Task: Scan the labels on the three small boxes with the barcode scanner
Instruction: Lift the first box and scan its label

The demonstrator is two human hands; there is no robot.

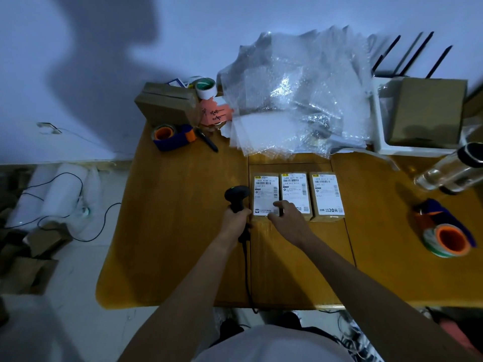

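Note:
Three small cardboard boxes with white shipping labels lie side by side on the wooden table: the left box, the middle box and the right box. My left hand grips the handle of the black barcode scanner, which stands upright just left of the left box, its cable trailing toward me. My right hand rests with spread fingers on the near ends of the left and middle boxes, covering the lower part of their labels.
A heap of bubble wrap lies behind the boxes. At the back left sit a larger carton, a tape dispenser and a pen. A white bin with a carton, a bottle and tape rolls are at the right.

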